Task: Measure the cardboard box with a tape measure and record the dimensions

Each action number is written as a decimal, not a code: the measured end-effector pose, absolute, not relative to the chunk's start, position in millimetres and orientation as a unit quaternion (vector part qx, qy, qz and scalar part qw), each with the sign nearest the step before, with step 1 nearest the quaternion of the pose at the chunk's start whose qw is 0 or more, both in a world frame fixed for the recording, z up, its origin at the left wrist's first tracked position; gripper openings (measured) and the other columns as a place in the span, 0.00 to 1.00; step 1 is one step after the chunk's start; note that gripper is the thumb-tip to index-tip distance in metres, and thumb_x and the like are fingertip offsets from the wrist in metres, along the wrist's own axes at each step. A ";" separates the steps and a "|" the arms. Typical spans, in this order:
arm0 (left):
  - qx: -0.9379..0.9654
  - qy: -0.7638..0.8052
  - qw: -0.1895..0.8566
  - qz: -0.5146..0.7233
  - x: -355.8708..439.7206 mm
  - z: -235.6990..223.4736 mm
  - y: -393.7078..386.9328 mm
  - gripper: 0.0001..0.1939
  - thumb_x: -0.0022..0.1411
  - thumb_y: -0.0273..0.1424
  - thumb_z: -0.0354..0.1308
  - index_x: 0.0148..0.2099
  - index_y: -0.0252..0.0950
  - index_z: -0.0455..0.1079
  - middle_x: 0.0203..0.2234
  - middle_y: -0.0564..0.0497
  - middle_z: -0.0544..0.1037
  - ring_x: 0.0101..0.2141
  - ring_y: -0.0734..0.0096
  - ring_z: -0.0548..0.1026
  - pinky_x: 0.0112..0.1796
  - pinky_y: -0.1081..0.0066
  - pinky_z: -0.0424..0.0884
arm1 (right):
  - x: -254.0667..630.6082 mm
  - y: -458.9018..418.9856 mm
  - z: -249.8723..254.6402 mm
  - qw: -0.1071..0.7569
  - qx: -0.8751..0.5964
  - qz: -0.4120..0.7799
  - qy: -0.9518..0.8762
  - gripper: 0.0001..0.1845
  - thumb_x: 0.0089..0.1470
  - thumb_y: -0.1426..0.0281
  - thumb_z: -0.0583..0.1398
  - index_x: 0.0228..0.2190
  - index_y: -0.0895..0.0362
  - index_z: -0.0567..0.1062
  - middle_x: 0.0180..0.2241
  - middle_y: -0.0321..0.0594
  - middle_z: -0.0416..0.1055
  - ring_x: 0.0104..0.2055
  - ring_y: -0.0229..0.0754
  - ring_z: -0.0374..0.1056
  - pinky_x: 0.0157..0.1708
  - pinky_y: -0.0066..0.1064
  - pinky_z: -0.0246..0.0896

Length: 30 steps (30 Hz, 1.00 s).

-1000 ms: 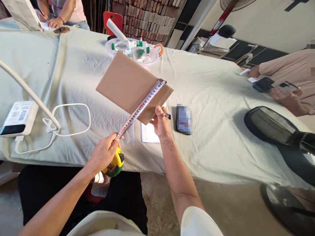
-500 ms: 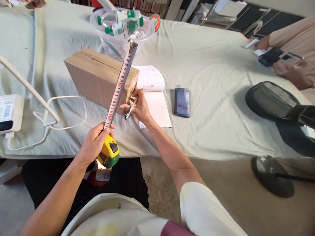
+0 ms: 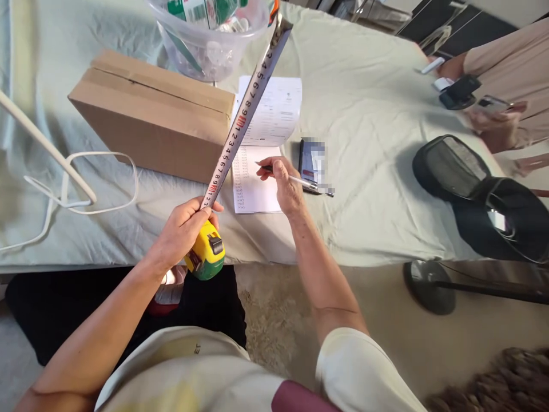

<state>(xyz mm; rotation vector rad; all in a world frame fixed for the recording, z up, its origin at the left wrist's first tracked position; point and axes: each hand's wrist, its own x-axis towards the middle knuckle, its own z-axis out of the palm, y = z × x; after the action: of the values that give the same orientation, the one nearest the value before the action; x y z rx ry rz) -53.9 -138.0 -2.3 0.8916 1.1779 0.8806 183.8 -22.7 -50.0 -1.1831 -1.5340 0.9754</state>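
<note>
The left hand point(image 3: 182, 230) pinches the blade point(image 3: 227, 154) of the tape measure point(image 3: 210, 252), by the near edge of the table point(image 3: 364, 189) — the right hand point(image 3: 287, 186) pinches a pen point(image 3: 305, 183) over the notebook point(image 3: 257, 191), right of the box point(image 3: 158, 131). I'd hold that blade steady, clear of the notebook — otherwise it might jog the writing.

From where I stand, illumination is diffuse and moderately bright. The notebook point(image 3: 269, 123) reads brightest; the cardboard box's point(image 3: 154, 117) near face is shaded; the floor point(image 3: 270, 320) is dimmer. Pixelation masks the smartphone point(image 3: 310, 163). Wide-angle stretching affects the frame edges.
</note>
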 end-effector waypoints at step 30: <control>0.142 0.405 0.816 0.388 -2.8 -39.1 -78.5 0.02 0.58 0.25 0.56 0.35 0.35 0.66 0.22 0.50 0.76 0.21 0.69 0.73 0.23 0.71 0.72 | 168.9 -24.0 -76.6 0.419 -0.576 0.324 -0.623 0.25 0.60 0.46 0.58 0.23 0.51 0.66 0.19 0.31 0.67 0.24 0.38 0.61 0.30 0.34 0.60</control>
<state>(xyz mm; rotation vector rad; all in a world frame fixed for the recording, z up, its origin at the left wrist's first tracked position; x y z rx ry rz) -2.8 -78.5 -39.1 0.3039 0.8633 0.8269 168.9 -24.0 -76.6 -1.4441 -1.5635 0.8117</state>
